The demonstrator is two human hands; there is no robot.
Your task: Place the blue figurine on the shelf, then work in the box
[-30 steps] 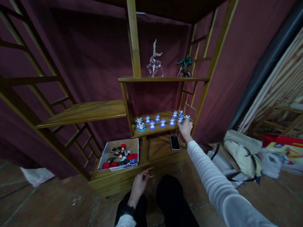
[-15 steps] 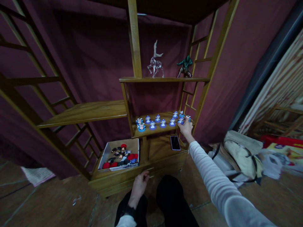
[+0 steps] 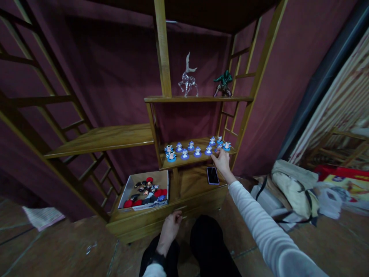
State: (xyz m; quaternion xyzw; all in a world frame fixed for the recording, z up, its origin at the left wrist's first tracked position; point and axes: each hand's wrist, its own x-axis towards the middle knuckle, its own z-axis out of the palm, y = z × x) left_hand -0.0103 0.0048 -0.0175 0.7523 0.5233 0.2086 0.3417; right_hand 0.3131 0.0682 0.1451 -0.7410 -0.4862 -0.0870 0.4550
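My right hand (image 3: 223,162) is at the front right of the figurine shelf, thumb and forefinger apart. Just behind its fingertips stands a small purple-based figurine (image 3: 218,147), partly hidden by them. A figurine on a blue base (image 3: 227,146) is at the right end, apart from the hand. Several white figurines on purple bases (image 3: 197,151) stand in rows along the shelf, with pink-and-blue ones (image 3: 171,156) at its left end. My left hand (image 3: 172,225) hovers over my left knee with its fingers curled in; nothing shows in them.
A shallow cardboard box (image 3: 164,177) of red and black figures sits at lower left. A phone (image 3: 213,175) lies below the figurine shelf. Above are a clear deer ornament (image 3: 188,82) and a green-cloaked figure (image 3: 224,82). Bags (image 3: 294,184) lie on the floor at right.
My right hand has drawn back left and down from the right-end blue-based figurine, which now shows fully on the shelf. The left hand stays almost still. The view has shifted slightly.
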